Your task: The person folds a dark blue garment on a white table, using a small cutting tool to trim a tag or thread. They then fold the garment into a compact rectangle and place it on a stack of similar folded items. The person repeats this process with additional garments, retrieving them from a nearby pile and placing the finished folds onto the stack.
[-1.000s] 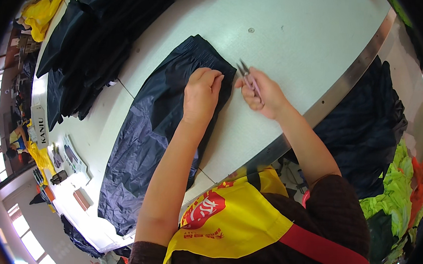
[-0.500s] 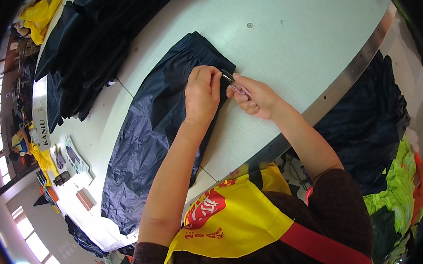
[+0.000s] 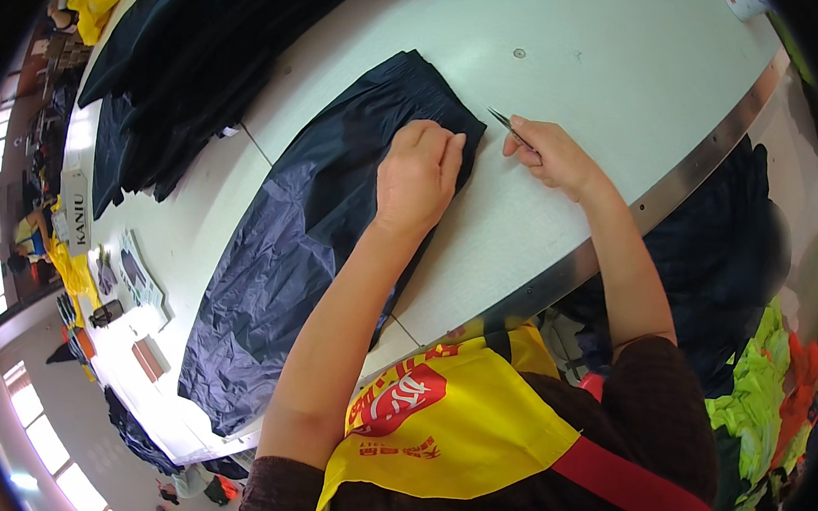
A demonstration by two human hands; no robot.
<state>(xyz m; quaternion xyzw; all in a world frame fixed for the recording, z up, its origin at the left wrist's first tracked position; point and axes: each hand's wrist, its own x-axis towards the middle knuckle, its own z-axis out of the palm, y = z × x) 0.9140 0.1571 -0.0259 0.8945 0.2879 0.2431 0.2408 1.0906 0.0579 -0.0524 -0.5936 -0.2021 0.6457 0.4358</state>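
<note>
A pair of dark navy trousers (image 3: 289,198) in thin, shiny cloth lies lengthwise on the white table, its gathered waistband (image 3: 422,88) at the far end. Over the cloth just below that waistband rests my left hand (image 3: 418,175), fingers curled and thumb pressed to them. Whatever they pinch is hidden. My right hand (image 3: 551,156) is off the garment to its right, closed round small thread snips (image 3: 500,119). Their pointed tips face the waistband's corner, apart from the cloth.
A pile of dark garments (image 3: 195,47) covers the table's far left. Beyond the metal-edged table rim (image 3: 658,208) hang more dark clothes (image 3: 706,269), with lime-yellow garments (image 3: 748,398) below. A white cylinder (image 3: 746,3) stands at the far right corner.
My right hand has drawn away to the right with the snips, off the trousers' edge. My left hand has moved slightly right and lies lower over the cloth.
</note>
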